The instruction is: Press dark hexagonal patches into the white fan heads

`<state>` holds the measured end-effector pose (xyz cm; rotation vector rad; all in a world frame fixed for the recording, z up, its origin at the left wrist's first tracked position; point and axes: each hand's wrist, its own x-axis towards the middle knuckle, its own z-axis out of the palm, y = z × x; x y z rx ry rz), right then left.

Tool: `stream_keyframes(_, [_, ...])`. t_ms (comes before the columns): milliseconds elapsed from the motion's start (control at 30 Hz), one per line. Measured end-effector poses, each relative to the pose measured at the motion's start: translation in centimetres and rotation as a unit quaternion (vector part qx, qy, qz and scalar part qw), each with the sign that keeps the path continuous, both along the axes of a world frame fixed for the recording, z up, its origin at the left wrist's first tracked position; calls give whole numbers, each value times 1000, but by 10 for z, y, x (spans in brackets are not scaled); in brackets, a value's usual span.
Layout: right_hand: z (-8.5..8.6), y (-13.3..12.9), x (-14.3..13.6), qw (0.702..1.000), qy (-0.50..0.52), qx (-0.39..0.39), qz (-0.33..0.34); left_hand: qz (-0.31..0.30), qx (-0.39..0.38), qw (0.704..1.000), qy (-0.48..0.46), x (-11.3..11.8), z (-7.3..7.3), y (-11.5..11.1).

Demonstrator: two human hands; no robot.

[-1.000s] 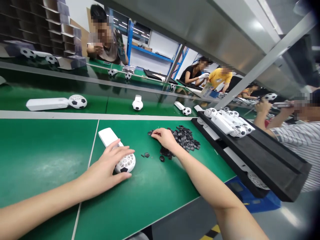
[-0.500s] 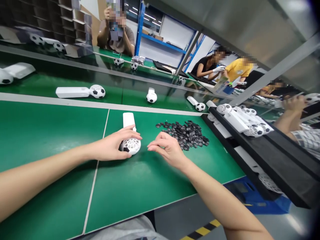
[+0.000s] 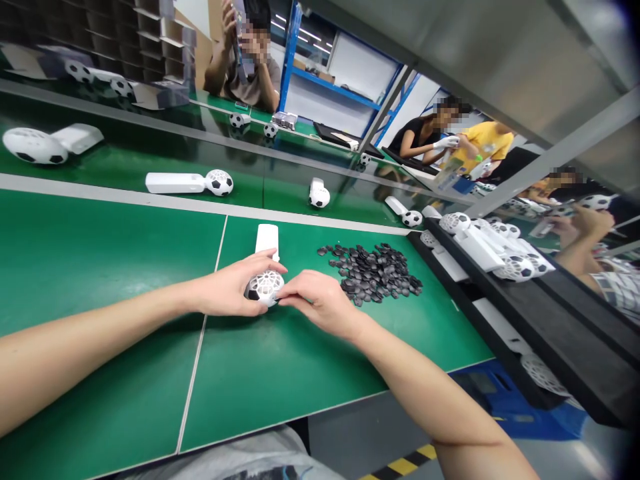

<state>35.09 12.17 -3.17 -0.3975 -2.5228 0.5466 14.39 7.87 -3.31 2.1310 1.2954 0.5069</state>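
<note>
On the green table lies a white soccer-ball device (image 3: 265, 287), its ball end toward me and its white handle pointing away. My left hand (image 3: 233, 287) is wrapped round the ball's left side, thumb near and fingers over the far side. The fingertips of my right hand (image 3: 317, 300) are pinched together against the ball's right edge, with a small dark piece (image 3: 278, 298) between them. Right of the ball, a spread pile of small black pieces (image 3: 377, 272) rests on the table.
Several similar devices (image 3: 190, 183) lie on the strip beyond the pale divider (image 3: 150, 200). A black rack (image 3: 560, 313) loaded with more devices stands at the right. A slanting metal post (image 3: 545, 147) crosses the upper right. Other people sit across the line.
My right hand has moved left, and its pinched fingertips now touch the ball. My left hand still holds the device. Devices on the far strip appear further right as the view shifted.
</note>
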Motion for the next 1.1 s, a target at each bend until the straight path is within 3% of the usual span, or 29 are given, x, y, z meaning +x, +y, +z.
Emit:
stream_keyframes(333, [-10, 10, -11, 978, 56, -203, -5, 42, -30, 997, -54, 14, 5, -3])
stream_keyframes(500, [-15, 14, -10, 947, 63, -314, -29, 51, -11, 997, -53, 15, -1, -3])
stream_keyframes(633, [-26, 13, -14, 933, 74, -351, -38, 45, 25, 997, -59, 14, -9, -2])
stream_keyframes(800, [-27, 28, -14, 942, 47, -328, -51, 10, 30, 999, -35, 7, -9, 4])
stream_keyframes(900, [-19, 58, 1, 965, -3, -191, -182, 5, -2, 1000, -5, 2, -4, 7])
stream_keyframes(967, [-15, 80, 13, 956, -63, -88, -273, 5, -10, 1000, 3, -1, -3, 8])
stream_keyframes(1100, [-17, 105, 29, 943, -131, -64, -299, -5, -11, 1000, -16, -1, -5, 8])
